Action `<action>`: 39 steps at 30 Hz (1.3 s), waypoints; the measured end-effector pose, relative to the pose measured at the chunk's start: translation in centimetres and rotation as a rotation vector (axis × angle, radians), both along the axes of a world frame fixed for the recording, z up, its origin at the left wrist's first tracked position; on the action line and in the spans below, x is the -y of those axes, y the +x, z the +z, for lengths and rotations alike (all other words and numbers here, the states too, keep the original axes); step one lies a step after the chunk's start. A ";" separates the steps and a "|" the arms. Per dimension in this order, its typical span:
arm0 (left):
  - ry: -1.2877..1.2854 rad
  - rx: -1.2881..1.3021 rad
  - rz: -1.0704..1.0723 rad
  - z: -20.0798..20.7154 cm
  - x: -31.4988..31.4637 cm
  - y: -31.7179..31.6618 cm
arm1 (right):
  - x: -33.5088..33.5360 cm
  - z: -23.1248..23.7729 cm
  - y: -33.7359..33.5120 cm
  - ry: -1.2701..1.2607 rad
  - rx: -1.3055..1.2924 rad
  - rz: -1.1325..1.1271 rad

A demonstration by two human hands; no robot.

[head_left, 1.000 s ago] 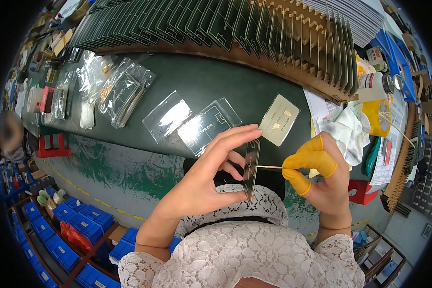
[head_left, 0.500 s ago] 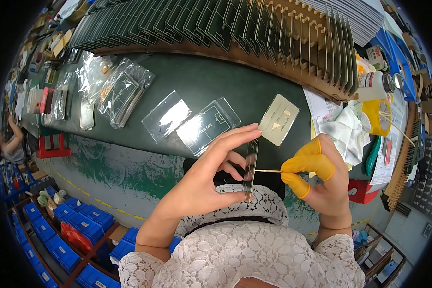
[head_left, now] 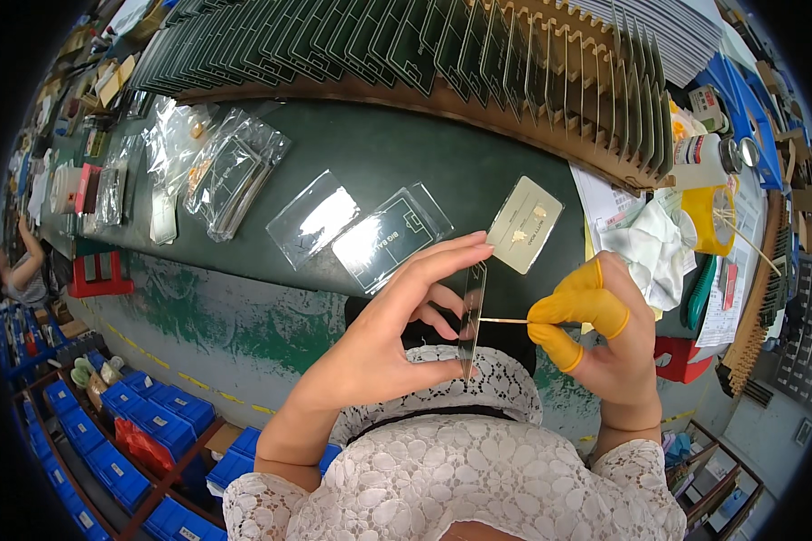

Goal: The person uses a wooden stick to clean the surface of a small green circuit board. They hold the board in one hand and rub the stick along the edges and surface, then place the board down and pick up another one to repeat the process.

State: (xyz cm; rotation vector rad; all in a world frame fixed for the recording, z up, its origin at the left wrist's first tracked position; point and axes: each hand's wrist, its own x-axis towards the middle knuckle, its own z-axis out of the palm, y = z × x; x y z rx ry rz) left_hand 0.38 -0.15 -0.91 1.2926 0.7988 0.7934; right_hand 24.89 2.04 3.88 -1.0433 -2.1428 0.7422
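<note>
My left hand grips a thin dark card by its opposite edges, fingers at the top and thumb at the bottom. The card stands nearly edge-on, so its faces are mostly hidden. Yellow finger cots cover the thumb and some fingers of my right hand. That hand pinches a thin wooden stick, its far end meeting the right face of the card; I cannot tell what the tip is like. Beyond my hands, a pale card with small light patches lies on the green table.
Several dark cards stand upright in a slotted wooden rack along the back. Flat dark cards and plastic-wrapped cards lie left. At right are a white cloth, a white bottle, a yellow container with sticks and a green-handled tool.
</note>
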 end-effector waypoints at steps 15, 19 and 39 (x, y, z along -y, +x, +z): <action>0.002 0.004 0.003 0.0 0.0 0.0 | 0.1 0.0 -0.1 0.003 -0.017 -0.023; 0.001 0.000 0.003 0.0 0.1 0.0 | 0.1 -0.1 -0.1 0.005 -0.019 -0.028; 0.005 -0.012 0.005 0.2 0.0 0.0 | 0.2 -0.2 0.0 -0.029 -0.029 -0.069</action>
